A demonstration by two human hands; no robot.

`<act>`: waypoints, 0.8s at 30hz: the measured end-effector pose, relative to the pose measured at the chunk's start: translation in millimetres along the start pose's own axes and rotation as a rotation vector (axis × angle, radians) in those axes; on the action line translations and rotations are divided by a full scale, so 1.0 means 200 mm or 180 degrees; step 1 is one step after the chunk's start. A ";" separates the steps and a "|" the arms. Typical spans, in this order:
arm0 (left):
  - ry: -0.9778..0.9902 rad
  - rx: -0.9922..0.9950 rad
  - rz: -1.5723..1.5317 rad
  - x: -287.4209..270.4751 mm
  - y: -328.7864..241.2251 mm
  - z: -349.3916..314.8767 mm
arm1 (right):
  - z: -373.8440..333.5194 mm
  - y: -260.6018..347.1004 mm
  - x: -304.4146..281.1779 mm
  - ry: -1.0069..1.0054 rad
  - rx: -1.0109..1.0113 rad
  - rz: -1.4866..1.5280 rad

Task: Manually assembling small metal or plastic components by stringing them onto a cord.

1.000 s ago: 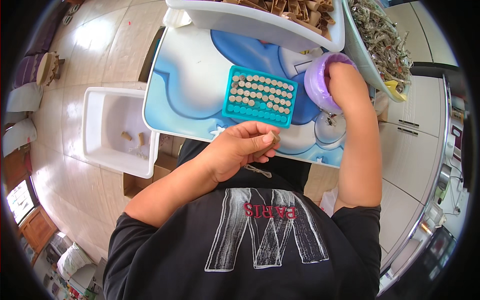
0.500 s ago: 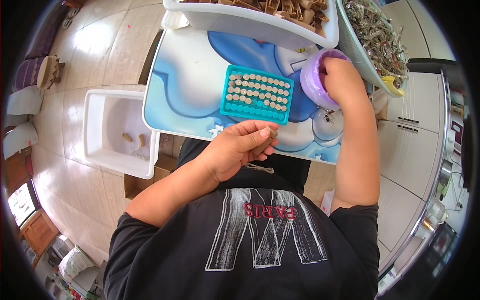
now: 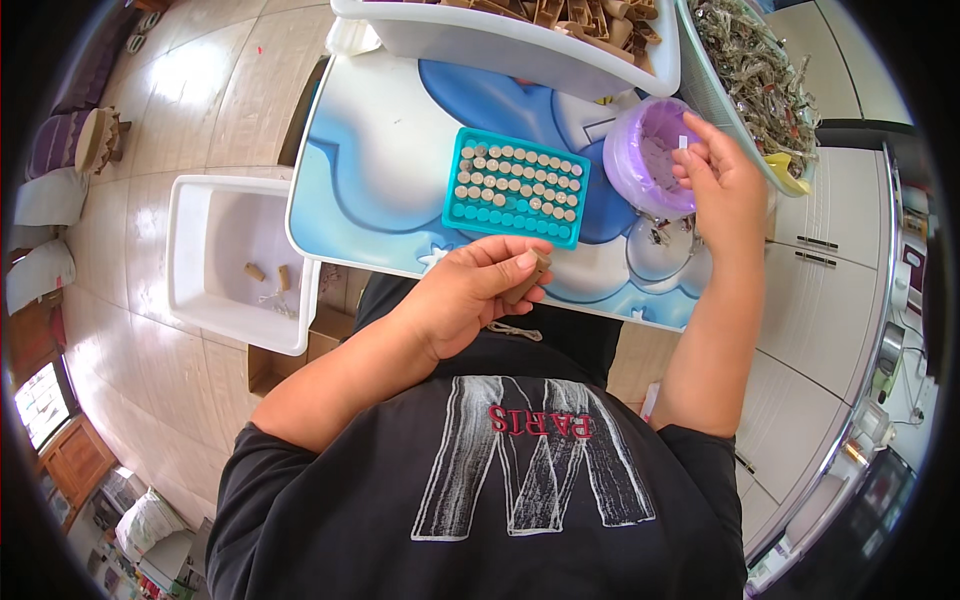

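Presently, the teal tray (image 3: 490, 215) lies on the patterned surface (image 3: 380, 150), pale round pieces (image 3: 525, 186) filling most of its rows. On the tray's near side, the left hand (image 3: 480, 295) has its fingers closed around a brown piece (image 3: 522, 285). To the tray's right, the right hand (image 3: 718, 185) pinches a small white piece (image 3: 683, 142) by the purple-lined tub (image 3: 622, 168). Beyond the tray stands a white bin (image 3: 500, 42).

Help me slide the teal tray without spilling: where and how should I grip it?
Probably pinch the teal tray by its left short wall, from the left: the raised rim stands free there, while the purple-lined tub crowds the right end. Keep it level; round pieces sit inside.
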State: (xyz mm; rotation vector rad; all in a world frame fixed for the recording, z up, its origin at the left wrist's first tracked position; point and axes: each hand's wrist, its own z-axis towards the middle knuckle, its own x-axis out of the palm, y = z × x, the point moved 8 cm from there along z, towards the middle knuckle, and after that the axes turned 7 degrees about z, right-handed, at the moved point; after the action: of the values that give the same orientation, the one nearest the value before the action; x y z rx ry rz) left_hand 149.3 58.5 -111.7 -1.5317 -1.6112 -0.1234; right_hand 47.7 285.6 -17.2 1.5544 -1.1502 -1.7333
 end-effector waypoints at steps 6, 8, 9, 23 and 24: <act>0.0129 0.0008 -0.0396 0.00 0.00 0.00 | -0.22 0.26 0.02 -0.0249 -0.1156 -0.0433; 0.0229 0.0009 -0.0734 0.01 0.00 0.00 | -0.34 0.28 0.12 -0.0193 -0.1285 -0.0236; 0.0234 0.0001 -0.0733 0.01 0.00 0.01 | -0.40 0.28 0.16 -0.0158 -0.1412 -0.0057; 0.0293 0.0218 -0.0929 0.04 -0.04 0.00 | -0.65 0.25 0.40 0.0027 -0.2235 -0.0025; 0.0059 0.0010 -0.0983 0.02 -0.01 0.00 | -0.66 0.25 0.39 -0.0055 -0.2317 -0.0005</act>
State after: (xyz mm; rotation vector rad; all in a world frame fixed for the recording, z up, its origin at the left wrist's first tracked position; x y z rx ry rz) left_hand 147.9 60.6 -107.2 -1.2662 -1.8225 -0.3030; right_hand 153.2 164.0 -10.6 1.0815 -0.4240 -1.8712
